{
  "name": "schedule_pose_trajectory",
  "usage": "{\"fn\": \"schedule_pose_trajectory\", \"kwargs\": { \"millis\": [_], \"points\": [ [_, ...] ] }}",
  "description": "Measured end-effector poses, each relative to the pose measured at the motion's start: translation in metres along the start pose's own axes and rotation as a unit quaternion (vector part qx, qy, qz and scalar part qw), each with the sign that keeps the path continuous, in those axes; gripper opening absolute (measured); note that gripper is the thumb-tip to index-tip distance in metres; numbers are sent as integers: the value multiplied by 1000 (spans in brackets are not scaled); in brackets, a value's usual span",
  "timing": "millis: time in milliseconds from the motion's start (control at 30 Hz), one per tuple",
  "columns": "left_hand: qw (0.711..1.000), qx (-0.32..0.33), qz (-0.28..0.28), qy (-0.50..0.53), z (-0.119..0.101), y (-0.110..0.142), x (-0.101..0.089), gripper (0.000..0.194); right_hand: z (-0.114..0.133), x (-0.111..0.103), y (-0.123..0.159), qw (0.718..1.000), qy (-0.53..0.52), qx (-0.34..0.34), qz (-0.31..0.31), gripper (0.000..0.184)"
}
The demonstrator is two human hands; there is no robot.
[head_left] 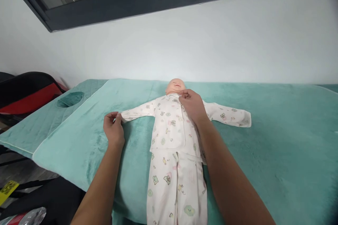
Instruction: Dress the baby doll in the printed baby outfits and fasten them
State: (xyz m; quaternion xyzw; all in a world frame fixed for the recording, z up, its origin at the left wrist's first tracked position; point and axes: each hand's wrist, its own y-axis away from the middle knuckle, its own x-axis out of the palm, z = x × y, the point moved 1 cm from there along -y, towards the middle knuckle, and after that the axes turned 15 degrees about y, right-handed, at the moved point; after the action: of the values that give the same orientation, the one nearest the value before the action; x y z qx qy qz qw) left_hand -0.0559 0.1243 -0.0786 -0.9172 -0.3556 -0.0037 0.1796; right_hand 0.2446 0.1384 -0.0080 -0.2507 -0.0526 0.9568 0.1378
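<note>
A baby doll [175, 85] lies face up on a teal blanket [264, 140], arms spread wide. It wears a white printed top [169, 123] and matching trousers [174, 182]. My left hand [114, 126] pinches the cuff of the sleeve [137, 111] on the left side of the view. My right hand [192, 105] is closed on the top's collar just under the doll's chin. The other sleeve [232, 115] lies flat and empty at its end.
The blanket covers a padded table with a round face hole [70, 99] at the left. A black and red chair [26, 93] stands beyond the left edge. A white wall and dark window frame [132, 3] rise behind.
</note>
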Motion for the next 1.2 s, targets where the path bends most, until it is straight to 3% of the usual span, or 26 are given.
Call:
{"fn": "schedule_pose_trajectory", "kwargs": {
  "millis": [167,267,467,667,800,867,933,1000,1067,1133,1200],
  "points": [
    [999,-5,-19,43,11,-13,5,26,-2,3,-1,1000,-3,-4,-8,22],
    [998,-1,-33,60,10,-12,5,24,-3,5,-2,999,-11,-10,-49,17],
    [997,0,-46,-57,2,-4,5,23,-6,6,-3,991,9,17,-134,14],
    [989,10,-24,-145,4,-2,-3,24,-5,3,-3,974,212,-13,-74,9],
    [976,157,-19,-151,-18,12,4,25,2,-2,-1,969,247,-28,-15,19],
    [963,231,39,-132,-34,22,20,23,8,-5,2,963,269,-19,11,24],
    [957,241,135,-94,-50,30,48,21,14,-6,4,955,294,-2,25,27],
    [956,190,216,-59,-63,32,84,26,21,-6,5,945,324,20,34,29],
    [954,146,259,-36,-72,32,123,25,24,-5,4,930,363,32,38,30],
    [929,92,352,-65,-77,31,156,18,24,-3,1,918,394,30,39,29],
    [893,50,435,-104,-77,32,177,18,19,-1,-4,915,401,22,37,28]
  ]
}}
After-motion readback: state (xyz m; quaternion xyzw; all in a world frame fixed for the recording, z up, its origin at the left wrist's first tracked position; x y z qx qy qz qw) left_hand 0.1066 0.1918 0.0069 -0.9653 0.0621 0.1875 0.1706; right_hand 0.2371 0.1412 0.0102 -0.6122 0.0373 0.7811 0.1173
